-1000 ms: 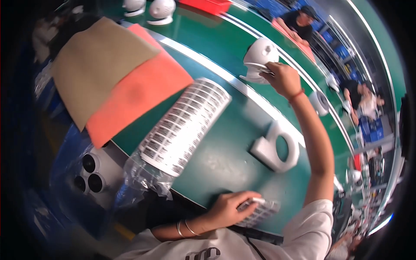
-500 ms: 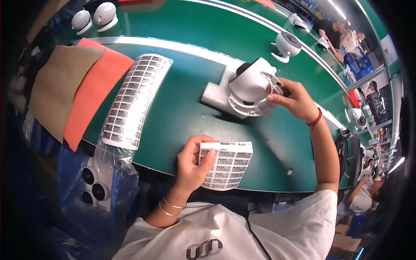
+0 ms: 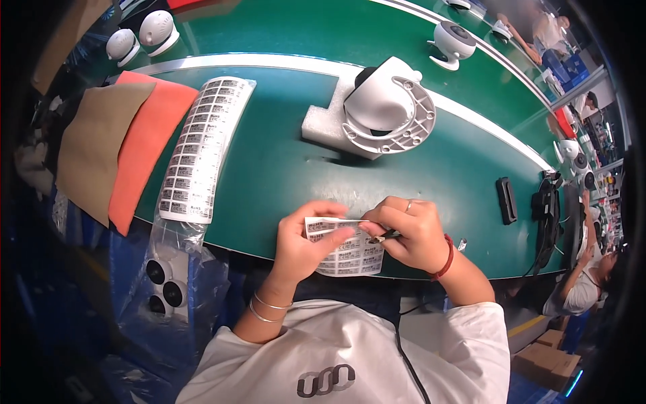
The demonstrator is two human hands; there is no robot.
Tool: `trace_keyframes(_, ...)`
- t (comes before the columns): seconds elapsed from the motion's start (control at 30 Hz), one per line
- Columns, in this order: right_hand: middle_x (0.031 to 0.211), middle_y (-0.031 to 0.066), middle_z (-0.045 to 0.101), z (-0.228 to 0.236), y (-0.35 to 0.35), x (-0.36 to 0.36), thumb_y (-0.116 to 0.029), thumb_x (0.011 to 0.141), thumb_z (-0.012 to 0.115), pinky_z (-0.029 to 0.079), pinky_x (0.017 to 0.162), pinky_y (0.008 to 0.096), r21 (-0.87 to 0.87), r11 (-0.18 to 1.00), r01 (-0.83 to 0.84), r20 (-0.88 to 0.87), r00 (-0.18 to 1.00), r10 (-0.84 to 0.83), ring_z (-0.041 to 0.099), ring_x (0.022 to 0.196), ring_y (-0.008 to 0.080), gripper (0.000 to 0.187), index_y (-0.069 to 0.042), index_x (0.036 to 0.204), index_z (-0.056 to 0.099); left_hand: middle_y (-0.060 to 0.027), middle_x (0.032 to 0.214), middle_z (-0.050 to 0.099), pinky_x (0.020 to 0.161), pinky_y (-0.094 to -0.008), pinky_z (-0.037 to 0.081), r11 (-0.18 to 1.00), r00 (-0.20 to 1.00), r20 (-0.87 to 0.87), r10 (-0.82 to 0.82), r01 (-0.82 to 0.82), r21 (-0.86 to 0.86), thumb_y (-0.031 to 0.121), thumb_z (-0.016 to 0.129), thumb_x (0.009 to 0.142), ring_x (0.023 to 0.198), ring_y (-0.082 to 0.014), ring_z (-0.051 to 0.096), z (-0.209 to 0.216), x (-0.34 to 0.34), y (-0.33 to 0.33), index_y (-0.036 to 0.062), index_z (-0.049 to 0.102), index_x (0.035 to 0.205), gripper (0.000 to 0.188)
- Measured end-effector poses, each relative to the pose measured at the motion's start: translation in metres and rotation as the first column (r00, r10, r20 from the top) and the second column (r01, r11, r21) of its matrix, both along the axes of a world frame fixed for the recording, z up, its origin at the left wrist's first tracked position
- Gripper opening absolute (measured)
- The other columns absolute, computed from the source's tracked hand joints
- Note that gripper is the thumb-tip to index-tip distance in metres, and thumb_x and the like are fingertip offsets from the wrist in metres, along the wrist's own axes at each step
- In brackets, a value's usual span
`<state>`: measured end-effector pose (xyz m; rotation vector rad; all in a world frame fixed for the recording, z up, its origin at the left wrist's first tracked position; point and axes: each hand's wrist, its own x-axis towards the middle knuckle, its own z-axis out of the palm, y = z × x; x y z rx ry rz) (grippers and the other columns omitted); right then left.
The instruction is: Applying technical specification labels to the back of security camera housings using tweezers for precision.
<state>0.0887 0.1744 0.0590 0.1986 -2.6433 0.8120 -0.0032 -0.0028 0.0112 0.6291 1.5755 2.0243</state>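
My left hand (image 3: 303, 239) holds a white label sheet (image 3: 350, 259), printed with rows of small grey labels, at the near edge of the table. Its thumb lies across the front of the sheet. At the sheet's upper right edge is my right hand (image 3: 410, 232), its fingers closed in a pinch. A small dark pointed tool (image 3: 385, 236) sticks out from those fingers; its exact kind is hard to make out. Beyond both hands, a white security camera (image 3: 383, 101) with a round ribbed base lies tilted on a white foam block (image 3: 323, 123).
A long label sheet (image 3: 202, 148) lies at left beside orange (image 3: 151, 135) and brown sheets (image 3: 97, 141). More white cameras stand on the green table (image 3: 269, 168), at far left (image 3: 158, 32) and far right (image 3: 452, 44). A black oblong object (image 3: 507, 200) lies at right. Other people work farther right.
My right hand has left the tilted camera and come down to the label sheet's edge. The camera stays on the foam block. My left hand keeps hold of the sheet.
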Motion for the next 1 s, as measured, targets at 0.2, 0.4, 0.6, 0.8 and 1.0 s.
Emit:
trace_keyframes(0.2,0.074,0.0114,0.056,-0.018,0.017,0.004,-0.013,0.091,0.057,0.041,0.058,0.0331,-0.232,0.947,0.223,-0.272,0.920,-0.283,0.053,0.064,0.0258,0.018,-0.002,0.078,0.062,-0.0032,0.075,0.067,0.061,-0.0196,0.047,0.999,0.996,-0.084,0.043,-0.043,0.006,0.003,0.074,0.081,0.068,-0.0067,0.060,-0.005,-0.001,0.001,-0.0006,0.071,0.086,0.007)
trace_keyframes(0.4,0.068,0.0073,0.055,0.009,0.022,0.052,-0.001,0.074,0.076,0.041,0.054,0.0258,-0.172,0.862,0.476,0.214,0.872,-0.439,0.051,0.058,0.0146,0.014,-0.002,0.083,0.066,-0.0053,0.082,0.068,0.063,-0.0205,0.048,0.998,0.994,-0.091,0.059,-0.060,-0.010,0.000,0.071,0.083,0.072,-0.0070,0.061,-0.008,-0.002,-0.003,-0.0025,0.069,0.092,0.010)
trace_keyframes(0.6,0.082,0.0096,0.064,0.034,0.012,0.064,0.002,0.069,0.079,0.053,0.068,0.0277,-0.171,0.911,0.376,0.060,0.927,-0.371,0.065,0.076,0.0188,0.034,-0.004,0.101,0.070,-0.0090,0.092,0.069,0.072,-0.0232,0.052,0.993,0.983,-0.143,0.113,-0.117,-0.021,-0.003,0.071,0.081,0.080,-0.0098,0.064,-0.007,0.000,0.004,-0.0029,0.067,0.100,0.020)
trace_keyframes(0.8,0.092,0.0101,0.069,0.029,-0.015,0.027,0.002,0.067,0.078,0.055,0.075,0.0328,-0.079,0.995,0.056,-0.197,0.978,-0.071,0.068,0.085,0.0243,0.028,-0.002,0.093,0.070,-0.0106,0.093,0.070,0.074,-0.0239,0.053,0.989,0.973,-0.193,0.127,-0.140,-0.050,-0.006,0.072,0.078,0.082,-0.0109,0.065,-0.006,0.005,0.007,-0.0035,0.060,0.114,0.039)
trace_keyframes(1.0,0.088,0.0090,0.070,0.028,-0.008,0.023,0.007,0.065,0.076,0.054,0.071,0.0307,-0.153,0.988,0.014,-0.169,0.985,-0.040,0.069,0.083,0.0238,0.028,-0.001,0.091,0.069,-0.0152,0.097,0.071,0.075,-0.0253,0.054,0.988,0.948,-0.307,0.091,-0.124,-0.090,-0.009,0.071,0.077,0.086,-0.0139,0.067,-0.009,0.007,0.005,-0.0035,0.055,0.120,0.046)
